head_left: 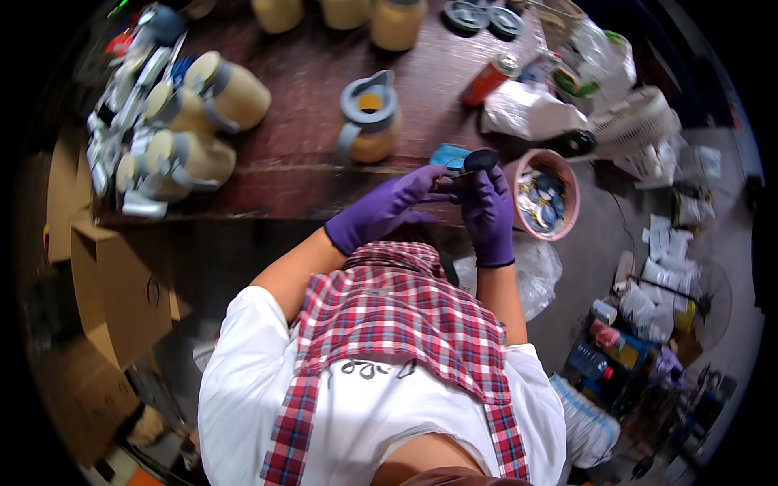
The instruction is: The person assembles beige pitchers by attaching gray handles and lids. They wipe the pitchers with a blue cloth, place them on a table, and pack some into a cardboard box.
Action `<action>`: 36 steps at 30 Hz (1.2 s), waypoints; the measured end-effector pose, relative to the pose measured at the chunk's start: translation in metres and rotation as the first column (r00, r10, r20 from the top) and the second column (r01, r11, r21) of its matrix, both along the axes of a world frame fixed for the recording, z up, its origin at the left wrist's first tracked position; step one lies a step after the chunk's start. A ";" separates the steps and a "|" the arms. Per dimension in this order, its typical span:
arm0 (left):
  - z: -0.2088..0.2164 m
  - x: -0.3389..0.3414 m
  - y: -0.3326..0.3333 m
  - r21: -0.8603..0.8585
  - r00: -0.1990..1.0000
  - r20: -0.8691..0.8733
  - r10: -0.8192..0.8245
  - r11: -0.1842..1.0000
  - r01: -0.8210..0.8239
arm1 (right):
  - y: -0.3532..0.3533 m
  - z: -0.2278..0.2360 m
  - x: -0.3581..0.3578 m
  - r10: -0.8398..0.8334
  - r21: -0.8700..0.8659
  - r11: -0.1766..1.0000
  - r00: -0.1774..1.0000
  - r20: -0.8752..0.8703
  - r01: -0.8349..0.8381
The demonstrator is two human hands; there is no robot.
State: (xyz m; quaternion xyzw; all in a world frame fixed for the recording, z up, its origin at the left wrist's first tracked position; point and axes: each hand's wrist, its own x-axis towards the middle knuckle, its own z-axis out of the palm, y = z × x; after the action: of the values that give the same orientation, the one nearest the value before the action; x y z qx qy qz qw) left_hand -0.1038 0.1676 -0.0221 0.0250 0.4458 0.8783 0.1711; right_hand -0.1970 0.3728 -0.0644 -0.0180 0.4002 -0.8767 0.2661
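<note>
My right hand (489, 212), in a purple glove, grips a small dark round disc (480, 160) above the table's front edge. My left hand (387, 209), gloved alike, meets it from the left with its fingers drawn together; what they pinch is too small and blurred to make out. Just beyond my fingertips lies a flat light-blue piece (448, 155). Farther off and to the left stands an upright beige jug (374, 147) with a grey spouted rim and handle, its top uncovered. A pink bucket (573, 198) of small mixed parts sits close by my right hand.
Several beige jugs (239, 95) lie at the table's left beside a heap of grey-white parts (121, 121). More jugs (397, 24) and dark round lids (467, 16) are at the back. A red can (489, 81), plastic bags (531, 112) and a white basket (636, 121) crowd the right.
</note>
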 end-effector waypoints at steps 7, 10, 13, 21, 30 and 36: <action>-0.146 0.079 -0.064 0.249 0.753 0.554 0.355 0.792 -0.557 | -0.087 -0.087 0.059 0.199 0.039 0.976 0.956 0.218 -0.212; -0.219 0.092 -0.107 0.320 0.624 0.733 0.271 0.672 -0.668 | -0.107 -0.162 0.063 0.038 0.137 0.985 0.910 0.412 -0.103; -0.226 0.048 -0.148 0.177 0.662 0.622 0.419 0.748 -0.640 | -0.140 -0.169 0.061 0.169 0.597 0.786 0.871 -0.462 0.164; -0.127 -0.018 -0.175 -0.019 0.880 -0.039 0.474 0.880 -0.475 | -0.162 -0.088 0.045 -0.118 0.259 0.947 0.956 -0.268 0.189; -0.090 0.000 -0.160 0.409 0.912 0.020 0.409 0.829 -0.381 | -0.208 0.005 -0.008 0.323 0.440 0.650 0.298 -0.898 0.620; -0.064 -0.002 -0.178 -0.370 0.800 -0.422 0.426 0.725 -0.581 | -0.207 0.018 0.008 0.457 0.492 0.527 0.257 -0.852 0.693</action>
State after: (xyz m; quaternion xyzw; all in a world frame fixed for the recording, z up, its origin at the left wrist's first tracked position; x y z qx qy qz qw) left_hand -0.1056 -0.0105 -0.0860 -0.0056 0.6604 0.7362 -0.1480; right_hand -0.1889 0.1662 -0.0466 -0.3751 0.8338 -0.3779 -0.1458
